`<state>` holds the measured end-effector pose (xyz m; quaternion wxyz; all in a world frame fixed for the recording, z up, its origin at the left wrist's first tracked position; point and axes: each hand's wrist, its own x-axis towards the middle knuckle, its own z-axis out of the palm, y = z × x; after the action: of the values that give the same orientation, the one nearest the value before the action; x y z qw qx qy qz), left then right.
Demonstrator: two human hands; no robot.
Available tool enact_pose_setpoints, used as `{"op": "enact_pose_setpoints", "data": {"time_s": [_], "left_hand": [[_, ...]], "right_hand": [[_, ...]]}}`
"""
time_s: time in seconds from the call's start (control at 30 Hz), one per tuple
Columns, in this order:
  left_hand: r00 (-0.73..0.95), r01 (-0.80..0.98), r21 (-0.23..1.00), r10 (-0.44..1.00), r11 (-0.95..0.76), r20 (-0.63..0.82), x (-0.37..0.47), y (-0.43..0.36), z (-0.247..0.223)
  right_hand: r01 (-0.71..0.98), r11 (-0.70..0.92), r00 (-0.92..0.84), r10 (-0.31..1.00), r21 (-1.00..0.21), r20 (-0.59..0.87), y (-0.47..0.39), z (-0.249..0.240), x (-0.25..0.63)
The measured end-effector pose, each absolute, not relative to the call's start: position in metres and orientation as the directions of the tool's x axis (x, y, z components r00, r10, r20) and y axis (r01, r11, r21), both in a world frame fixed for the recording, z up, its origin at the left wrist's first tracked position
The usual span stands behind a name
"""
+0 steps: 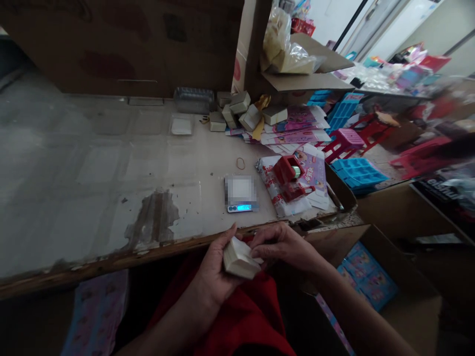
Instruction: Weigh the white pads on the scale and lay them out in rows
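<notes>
A thick stack of small white cards [240,262] rests in my left hand [217,269], whose fingers wrap round it just off the table's front edge. My right hand [280,244] is bent over the stack's right side, thumb and fingers pinched at the cards; whether some are lifted apart is hard to see. Straight ahead on the table lies a small digital scale [241,194] with a lit blue display. Its top is blurred out, so what lies on it cannot be made out.
Several card stacks [250,117] and flat printed boxes [297,131] lie at the back. A red tape dispenser [287,175] sits on a white packet right of the scale. A rubber band [240,163] lies behind the scale. An open carton [393,277] stands at lower right.
</notes>
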<state>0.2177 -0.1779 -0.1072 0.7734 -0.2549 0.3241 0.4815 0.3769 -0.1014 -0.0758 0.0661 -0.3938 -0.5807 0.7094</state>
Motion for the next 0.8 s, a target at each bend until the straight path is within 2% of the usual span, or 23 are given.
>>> {"op": "enact_pose_setpoints", "data": {"time_s": [0.1,0.2,0.27,0.33,0.4,0.47,0.53,0.6,0.7,0.8], "left_hand": [[0.352,-0.913,-0.120,0.606,0.389,-0.713,0.215,-0.178,-0.104],[0.358,-0.919,-0.147,0.618,0.367,-0.699,0.212,-0.178,-0.100],[0.355,-0.923,-0.173,0.586,0.344,-0.729,0.210,-0.178,-0.098],[0.356,-0.925,-0.195,0.568,0.325,-0.742,0.209,-0.178,-0.096],[0.366,-0.923,-0.208,0.569,0.324,-0.737,0.208,-0.177,-0.096],[0.375,-0.920,-0.215,0.576,0.327,-0.726,0.206,-0.176,-0.096],[0.378,-0.920,-0.221,0.580,0.325,-0.721,0.204,-0.175,-0.097],[0.381,-0.919,-0.226,0.572,0.324,-0.727,0.201,-0.173,-0.097],[0.390,-0.914,-0.238,0.553,0.327,-0.737,0.198,-0.172,-0.099],[0.390,-0.913,-0.236,0.547,0.333,-0.740,0.198,-0.173,-0.100]], "right_hand": [[0.323,-0.348,-0.599,0.645,-0.880,-0.475,-0.101,-0.080,0.377],[0.251,-0.275,-0.452,0.814,-0.928,-0.364,-0.090,-0.080,0.377],[0.270,-0.138,-0.311,0.924,-0.953,-0.222,-0.076,-0.076,0.374],[0.367,0.089,-0.148,0.988,-0.926,0.037,-0.059,-0.073,0.368],[0.534,0.355,-0.116,0.930,-0.767,0.349,-0.043,-0.076,0.359],[0.666,0.572,-0.317,0.798,-0.479,0.513,-0.031,-0.085,0.349],[0.667,0.718,-0.590,0.673,-0.200,0.446,-0.025,-0.100,0.340],[0.610,0.790,-0.744,0.596,-0.055,0.302,-0.024,-0.115,0.334],[0.591,0.807,-0.787,0.578,-0.009,0.214,-0.028,-0.128,0.332],[0.621,0.783,-0.753,0.606,-0.027,0.258,-0.032,-0.124,0.337]]}}
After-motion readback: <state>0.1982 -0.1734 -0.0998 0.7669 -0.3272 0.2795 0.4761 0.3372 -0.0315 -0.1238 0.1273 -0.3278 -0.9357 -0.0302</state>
